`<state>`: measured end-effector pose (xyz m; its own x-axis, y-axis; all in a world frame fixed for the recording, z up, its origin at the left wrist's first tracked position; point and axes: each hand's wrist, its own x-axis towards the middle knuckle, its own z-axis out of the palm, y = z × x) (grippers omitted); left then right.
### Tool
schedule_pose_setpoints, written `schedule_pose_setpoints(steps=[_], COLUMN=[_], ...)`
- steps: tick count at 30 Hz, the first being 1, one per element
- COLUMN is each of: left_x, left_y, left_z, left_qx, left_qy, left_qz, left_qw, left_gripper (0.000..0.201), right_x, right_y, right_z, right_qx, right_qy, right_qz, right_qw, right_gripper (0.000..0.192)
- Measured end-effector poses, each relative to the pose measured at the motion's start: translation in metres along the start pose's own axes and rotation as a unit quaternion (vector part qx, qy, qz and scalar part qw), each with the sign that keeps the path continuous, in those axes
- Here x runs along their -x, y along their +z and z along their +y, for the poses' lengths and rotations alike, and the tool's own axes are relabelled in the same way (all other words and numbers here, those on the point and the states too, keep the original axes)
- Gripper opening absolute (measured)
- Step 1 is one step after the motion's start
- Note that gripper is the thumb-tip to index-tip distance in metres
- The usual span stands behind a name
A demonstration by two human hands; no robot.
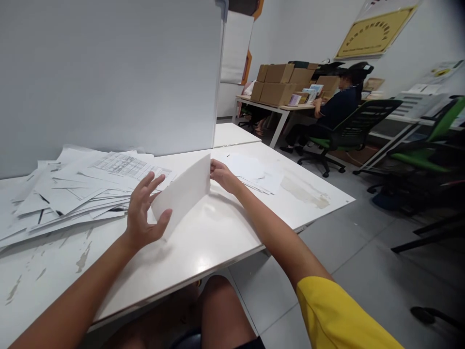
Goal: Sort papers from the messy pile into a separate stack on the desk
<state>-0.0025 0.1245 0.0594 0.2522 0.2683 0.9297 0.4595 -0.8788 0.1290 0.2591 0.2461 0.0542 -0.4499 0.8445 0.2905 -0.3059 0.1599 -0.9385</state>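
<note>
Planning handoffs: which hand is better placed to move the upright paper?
Probably the right hand: it holds the paper by its far edge; the left hand is spread at the near end.

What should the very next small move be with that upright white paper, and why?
I'd probably close the left hand gently on the near end of the white paper. The right hand grips its far end, while the left has its thumb and fingers spread at the near end, so a second hold would likely steady the paper.
</note>
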Motion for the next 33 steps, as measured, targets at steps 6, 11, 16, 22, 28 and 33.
schedule_pose_setpoints(steps=[6, 11, 16, 22, 28, 33], left_x=[0.006, 0.012, 0.016, 0.019, 0.018, 0.021], left_y=[0.009, 0.013, 0.012, 0.013, 0.013, 0.014], left_z=[0.005, 0.0, -0.02, -0.037, -0.033, -0.032], left_qx=[0.047, 0.055, -0.024, -0.121, -0.108, -0.13], left_qy=[-0.055, -0.1, -0.232, -0.287, -0.303, -0.26], left_qz=[0.01, 0.021, -0.004, -0.253, -0.376, -0.384], left_qw=[0.997, 0.993, 0.973, 0.916, 0.869, 0.876], left_gripper=[0.071, 0.07, 0.07, 0.055, 0.06, 0.06], right_x=[-0.001, -0.004, 0.003, 0.013, 0.015, 0.013], right_y=[0.013, -0.005, -0.053, -0.085, -0.082, -0.081], right_z=[0.007, -0.001, -0.025, -0.033, -0.034, -0.031], right_qx=[0.001, 0.076, 0.131, 0.162, 0.191, 0.205], right_qy=[0.011, 0.07, 0.196, 0.288, 0.33, 0.331], right_qz=[0.011, -0.003, 0.082, 0.188, 0.137, 0.117], right_qw=[1.0, 0.995, 0.968, 0.925, 0.914, 0.914], right_gripper=[0.033, 0.023, 0.017, 0.018, 0.018, 0.017])
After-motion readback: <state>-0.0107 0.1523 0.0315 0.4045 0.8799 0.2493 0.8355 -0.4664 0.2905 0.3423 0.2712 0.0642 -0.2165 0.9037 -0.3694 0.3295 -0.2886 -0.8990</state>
